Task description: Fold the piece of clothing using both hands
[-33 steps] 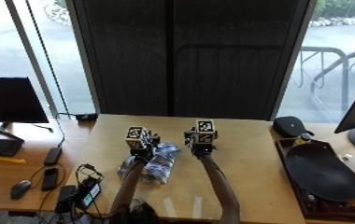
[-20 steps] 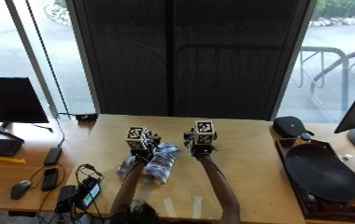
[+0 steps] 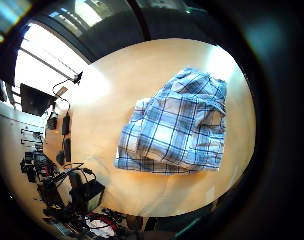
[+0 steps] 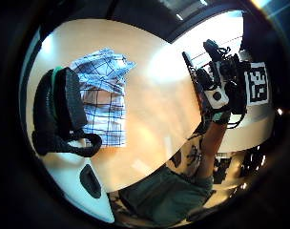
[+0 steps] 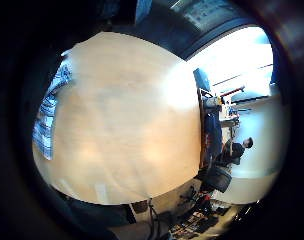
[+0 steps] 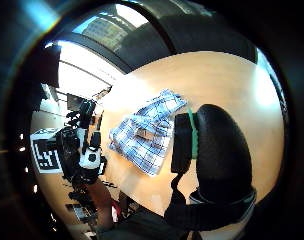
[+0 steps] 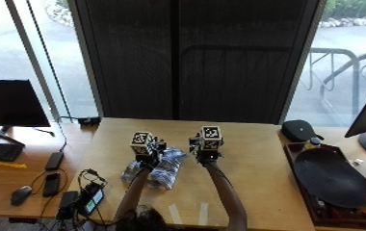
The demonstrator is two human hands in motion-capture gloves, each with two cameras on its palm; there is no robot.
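Note:
A blue and white plaid garment (image 7: 159,171) lies folded in a small bundle on the wooden table (image 7: 254,168), left of the middle. My left hand (image 7: 146,147) hovers over its far edge and holds nothing; the garment (image 3: 177,125) lies flat below the palm, and only the thumb (image 4: 59,109) shows beside it. My right hand (image 7: 205,144) hangs over bare wood to the right of the garment, apart from it. Its thumb (image 6: 212,155) touches nothing, with the cloth (image 6: 147,132) off to one side. The garment's edge (image 5: 49,115) shows in the right little finger side view.
A black device with cables (image 7: 86,197) sits at the table's left edge. On the desk further left are a monitor (image 7: 10,103), a phone (image 7: 51,182) and a mouse (image 7: 20,194). A black oval case (image 7: 330,178) and a dark pouch (image 7: 298,129) lie at the right.

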